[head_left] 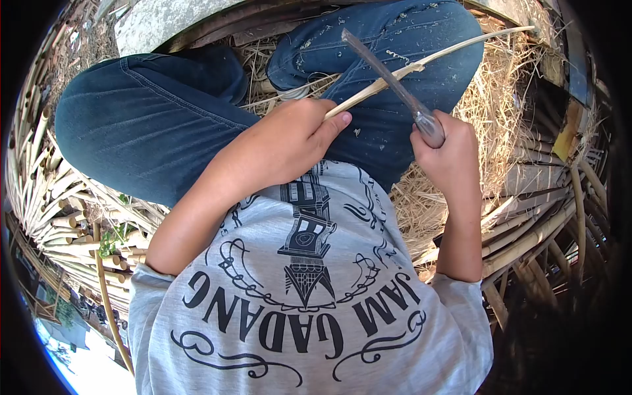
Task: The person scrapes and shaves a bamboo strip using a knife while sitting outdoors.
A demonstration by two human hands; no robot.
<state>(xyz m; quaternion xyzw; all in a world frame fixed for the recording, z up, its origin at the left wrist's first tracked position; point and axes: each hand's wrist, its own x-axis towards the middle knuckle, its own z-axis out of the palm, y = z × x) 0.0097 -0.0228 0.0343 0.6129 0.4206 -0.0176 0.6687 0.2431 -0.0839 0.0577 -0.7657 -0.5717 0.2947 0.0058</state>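
Stick [419, 66] slants over the jeans [155, 125], its tip clear past their right edge; the left hand [299, 135] pins its near end under the thumb, other fingers hidden. The right hand [451, 148] wraps the knife [375, 64]. Straw [487, 148] lies right of the jeans, poles [56, 224] left.

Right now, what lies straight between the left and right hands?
In the head view, blue jeans with pale specks show between the left hand and the right hand.

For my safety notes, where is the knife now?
In the head view, the knife is right of centre, in the right hand, crossing the bamboo strip.
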